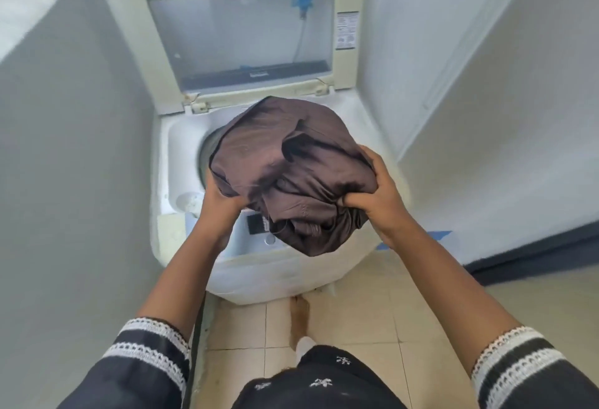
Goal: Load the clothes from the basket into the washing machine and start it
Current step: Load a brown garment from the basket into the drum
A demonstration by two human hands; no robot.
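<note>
Above the open top of the washing machine (259, 259), a bunched dark brown garment (285, 175) is held up in both hands, covering most of the round drum opening (210, 146), of which only a grey sliver shows at the garment's left edge. On the left side of the bundle, the left hand (220, 201) is tucked under the cloth with its fingers hidden beneath the fabric, so it clasps the garment from below. On the right side, the right hand (372, 194) has its fingers and thumb curled tightly into gathered folds of the same garment. Behind the bundle, the machine's lid (240, 32) stands raised, its clear window facing forward, with a printed label (346, 30) on the lid's right frame. Just below the garment, the front control panel (256, 230) shows a dark display and a round button, partly covered by hanging cloth. Both forearms reach in from black sleeves (146, 356) trimmed with white lace bands. On either side of the machine stand pale walls, and in front of its base lie beige floor tiles (372, 305), where a bare foot (299, 317) rests close to the cabinet. A strip of blue tape (434, 236) lies on the floor to the machine's right.
</note>
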